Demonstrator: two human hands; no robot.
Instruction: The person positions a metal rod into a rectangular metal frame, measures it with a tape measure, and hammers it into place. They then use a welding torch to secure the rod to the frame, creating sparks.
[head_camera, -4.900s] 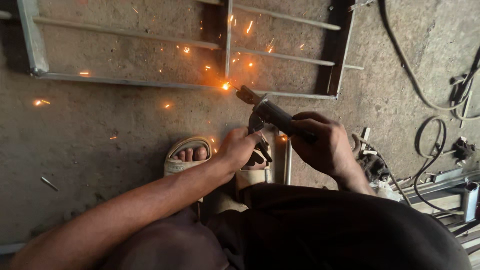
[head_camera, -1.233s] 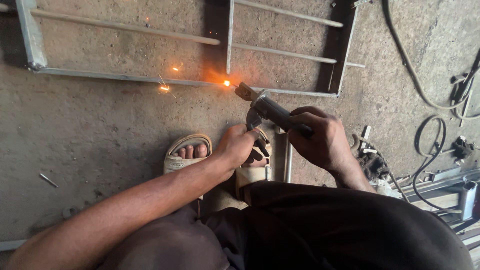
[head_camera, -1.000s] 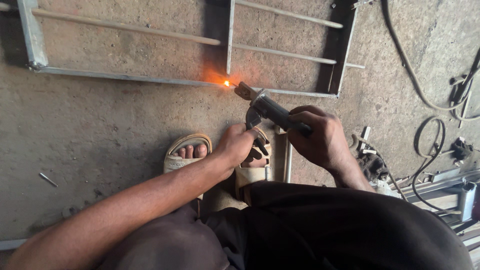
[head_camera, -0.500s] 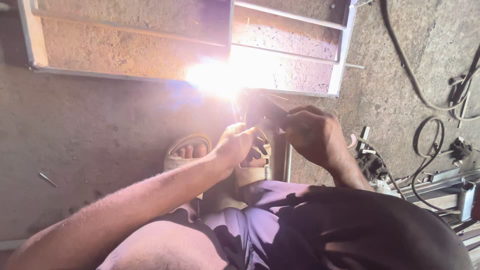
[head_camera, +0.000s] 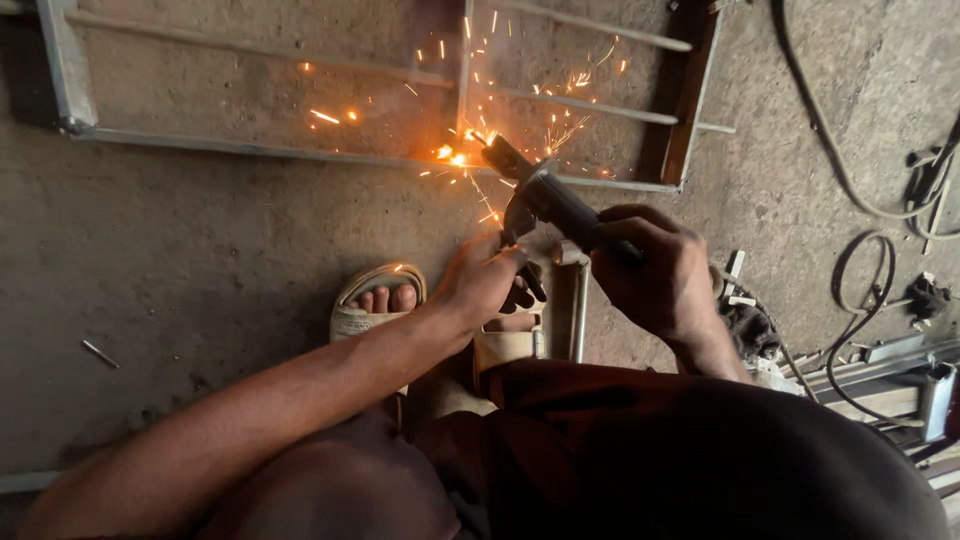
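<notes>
While sparks fly, right hand (head_camera: 655, 275) and left hand (head_camera: 487, 283), fingers clamped on the electrode holder (head_camera: 560, 205).

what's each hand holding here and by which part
The right hand grips the welding electrode holder by its dark handle. The left hand steadies it from below near the head.

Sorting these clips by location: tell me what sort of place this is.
Most likely a metalworking or welding workshop. A metal frame lies on a bare concrete floor, sparks fly where the handheld tool meets it, and cables trail nearby.
</notes>
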